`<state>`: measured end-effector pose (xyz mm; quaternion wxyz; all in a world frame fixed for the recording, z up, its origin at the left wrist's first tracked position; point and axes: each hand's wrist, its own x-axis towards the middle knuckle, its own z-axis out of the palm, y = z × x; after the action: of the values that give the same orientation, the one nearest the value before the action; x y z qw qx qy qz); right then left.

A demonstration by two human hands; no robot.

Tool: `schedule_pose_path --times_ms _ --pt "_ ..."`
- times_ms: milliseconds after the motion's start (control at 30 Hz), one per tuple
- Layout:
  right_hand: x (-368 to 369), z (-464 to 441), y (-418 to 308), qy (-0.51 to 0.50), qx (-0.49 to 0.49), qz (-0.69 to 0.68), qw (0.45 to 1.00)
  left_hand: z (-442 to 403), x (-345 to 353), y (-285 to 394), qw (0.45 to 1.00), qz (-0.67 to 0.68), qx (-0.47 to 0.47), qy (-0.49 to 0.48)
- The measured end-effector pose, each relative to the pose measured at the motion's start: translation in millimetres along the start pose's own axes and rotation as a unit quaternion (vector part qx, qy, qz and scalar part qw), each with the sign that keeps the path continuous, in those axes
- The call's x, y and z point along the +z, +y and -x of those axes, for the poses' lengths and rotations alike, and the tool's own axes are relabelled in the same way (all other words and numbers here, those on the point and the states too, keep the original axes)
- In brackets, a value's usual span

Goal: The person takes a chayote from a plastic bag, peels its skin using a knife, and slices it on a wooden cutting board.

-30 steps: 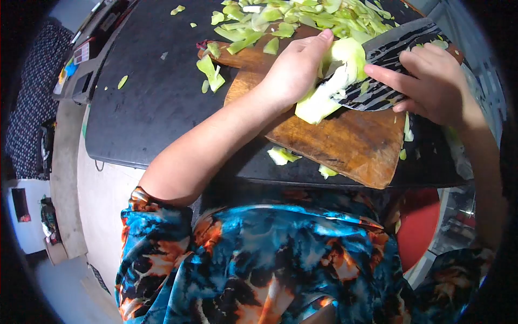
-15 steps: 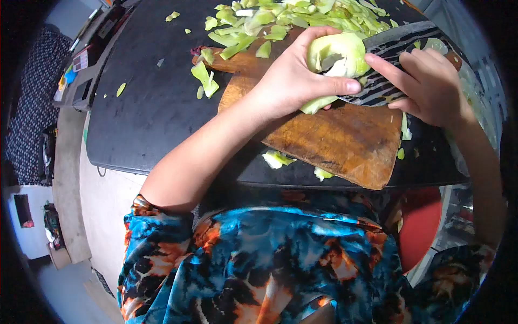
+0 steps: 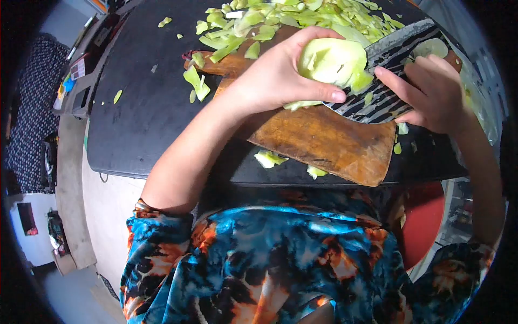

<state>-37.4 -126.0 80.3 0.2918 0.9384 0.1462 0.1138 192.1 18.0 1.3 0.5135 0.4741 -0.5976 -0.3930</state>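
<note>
My left hand (image 3: 278, 78) is wrapped round a pale green, thick-fleshed piece of vegetable (image 3: 330, 60), its cut hollow side facing up. Its exact kind I cannot make out. My right hand (image 3: 434, 92) grips a broad cleaver (image 3: 386, 70) with dark and silver stripes on its blade, forefinger stretched along the side. The blade's edge lies against the right side of the piece, where a thin green flap (image 3: 360, 82) hangs. Below both hands is a wooden chopping board (image 3: 324, 143), partly hidden by my left hand and the blade.
A heap of green slices (image 3: 280, 19) spreads over the far part of the black table (image 3: 145, 102). Loose scraps (image 3: 268, 158) lie along the board's near side. A clear plastic bag (image 3: 483, 102) is at the right edge, and a red tub (image 3: 423, 227) stands below the table.
The green piece has turned in my left hand, so its hollow now faces up more. The cleaver has tilted and shifted slightly downward, and a flap now shows at its edge.
</note>
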Motion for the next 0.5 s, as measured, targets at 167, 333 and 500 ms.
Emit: schedule_pose_path --times_ms 167,333,500 --pt "-15.2 -9.9 -17.0 -0.054 0.107 -0.161 0.980 3.0 -16.5 -2.4 0.997 -0.066 -0.033 -0.031" --pt "-10.4 -11.3 -31.4 -0.072 0.282 -0.315 0.903 5.6 -18.0 -16.1 0.991 -0.112 0.070 0.000" --pt "-15.8 -8.5 -59.6 -0.036 0.321 -0.297 0.899 6.6 -22.2 -17.1 0.986 -0.160 0.045 -0.033"
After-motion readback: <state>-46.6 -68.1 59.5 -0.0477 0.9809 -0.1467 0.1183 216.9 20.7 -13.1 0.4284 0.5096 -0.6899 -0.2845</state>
